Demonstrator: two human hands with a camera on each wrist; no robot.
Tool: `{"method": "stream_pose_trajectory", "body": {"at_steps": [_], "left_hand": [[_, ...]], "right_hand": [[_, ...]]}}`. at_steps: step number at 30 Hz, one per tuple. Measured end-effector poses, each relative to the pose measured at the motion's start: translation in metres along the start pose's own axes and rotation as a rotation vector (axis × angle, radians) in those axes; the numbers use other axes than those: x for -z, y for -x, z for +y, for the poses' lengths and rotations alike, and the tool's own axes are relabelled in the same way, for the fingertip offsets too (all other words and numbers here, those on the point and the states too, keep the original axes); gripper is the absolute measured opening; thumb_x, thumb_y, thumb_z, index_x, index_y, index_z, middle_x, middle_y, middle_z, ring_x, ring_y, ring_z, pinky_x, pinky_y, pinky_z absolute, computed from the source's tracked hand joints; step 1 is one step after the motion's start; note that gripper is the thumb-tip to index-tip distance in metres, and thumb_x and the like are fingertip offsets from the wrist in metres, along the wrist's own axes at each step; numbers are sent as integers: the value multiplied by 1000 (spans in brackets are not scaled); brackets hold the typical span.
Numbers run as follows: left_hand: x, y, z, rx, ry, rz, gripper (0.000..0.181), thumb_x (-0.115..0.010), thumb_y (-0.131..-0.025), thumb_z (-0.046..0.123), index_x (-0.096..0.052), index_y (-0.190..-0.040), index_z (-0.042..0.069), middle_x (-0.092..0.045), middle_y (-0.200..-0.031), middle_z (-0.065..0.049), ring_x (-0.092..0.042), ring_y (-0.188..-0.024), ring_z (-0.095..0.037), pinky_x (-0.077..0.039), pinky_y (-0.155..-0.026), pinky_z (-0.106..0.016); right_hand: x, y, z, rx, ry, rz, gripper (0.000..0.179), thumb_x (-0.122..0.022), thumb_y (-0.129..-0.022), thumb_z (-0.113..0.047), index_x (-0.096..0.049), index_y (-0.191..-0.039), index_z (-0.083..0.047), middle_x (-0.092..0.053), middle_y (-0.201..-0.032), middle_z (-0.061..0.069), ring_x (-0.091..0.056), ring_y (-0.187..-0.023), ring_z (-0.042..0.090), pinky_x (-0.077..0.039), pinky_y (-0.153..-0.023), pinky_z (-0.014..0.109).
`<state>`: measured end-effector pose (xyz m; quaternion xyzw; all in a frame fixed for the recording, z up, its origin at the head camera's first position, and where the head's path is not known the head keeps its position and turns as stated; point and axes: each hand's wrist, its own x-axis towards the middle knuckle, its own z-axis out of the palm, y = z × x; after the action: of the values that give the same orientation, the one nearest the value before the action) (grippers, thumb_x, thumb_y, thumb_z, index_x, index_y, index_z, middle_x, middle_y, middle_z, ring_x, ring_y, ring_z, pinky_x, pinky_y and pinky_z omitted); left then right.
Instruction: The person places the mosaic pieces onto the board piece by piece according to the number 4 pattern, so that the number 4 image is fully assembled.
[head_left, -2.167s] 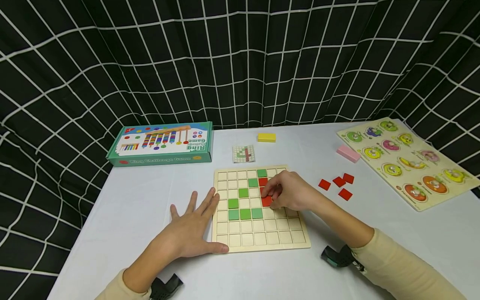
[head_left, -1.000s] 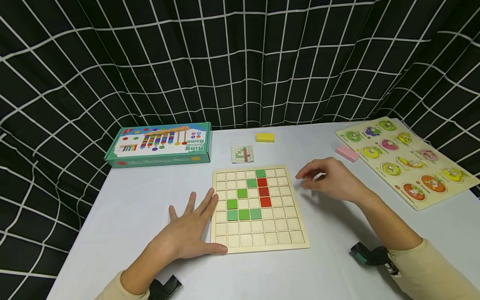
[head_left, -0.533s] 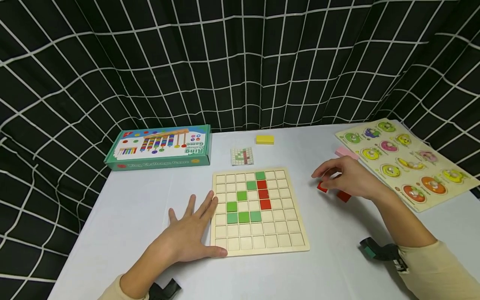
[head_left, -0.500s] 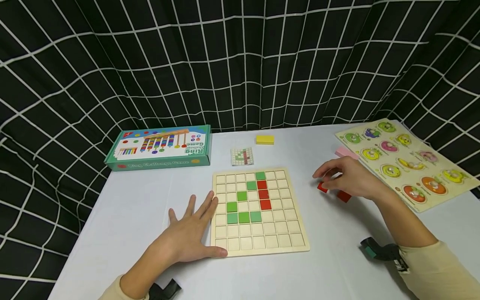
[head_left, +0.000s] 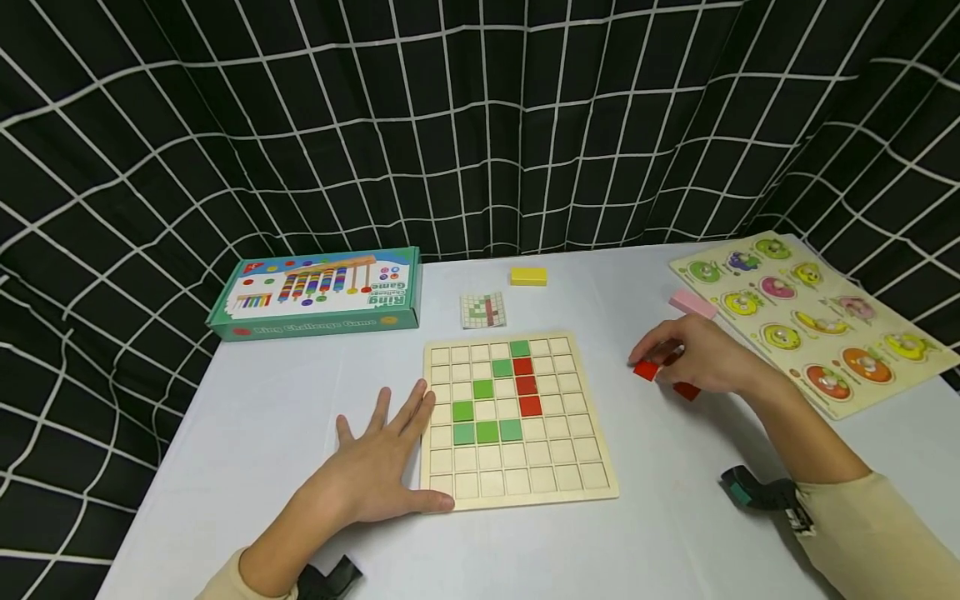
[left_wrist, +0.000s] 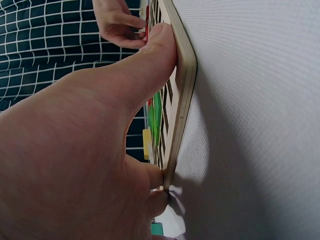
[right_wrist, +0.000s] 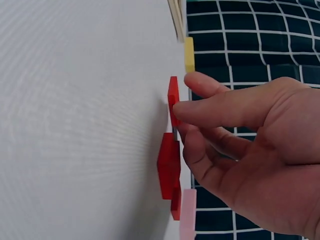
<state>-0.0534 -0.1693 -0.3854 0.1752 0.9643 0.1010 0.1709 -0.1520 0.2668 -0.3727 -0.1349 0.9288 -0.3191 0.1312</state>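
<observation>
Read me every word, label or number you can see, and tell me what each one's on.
"Ring Challenge Game": top of the green box, upside down in the head view.
"Ring Challenge Game": the box's near side.
Red corner mark on the box: too small to read.
Fruit board: any print is too small.
Black right-wrist device: pale marking, unreadable.

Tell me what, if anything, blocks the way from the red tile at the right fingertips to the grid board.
Nothing visible does: only white cloth lies between the red tile at the right hand and the grid board. The left hand rests at the board's left edge, off that path.
</observation>
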Motion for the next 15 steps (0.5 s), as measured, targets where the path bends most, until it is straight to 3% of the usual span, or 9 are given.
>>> {"method": "stream_pose_trajectory", "body": {"at_steps": [15], "left_hand": [[-1, -1, -1, 6, 8, -3, 131, -73, -72, 83, -13, -169, 19, -1, -177, 3, -7, -160, -49, -13, -99, -94]], "right_hand": [[-3, -3, -3, 30, 85, 30, 27, -81, -80, 4, -82, -102, -10, -72, -100, 7, -61, -89, 24, -51, -70, 32]]}}
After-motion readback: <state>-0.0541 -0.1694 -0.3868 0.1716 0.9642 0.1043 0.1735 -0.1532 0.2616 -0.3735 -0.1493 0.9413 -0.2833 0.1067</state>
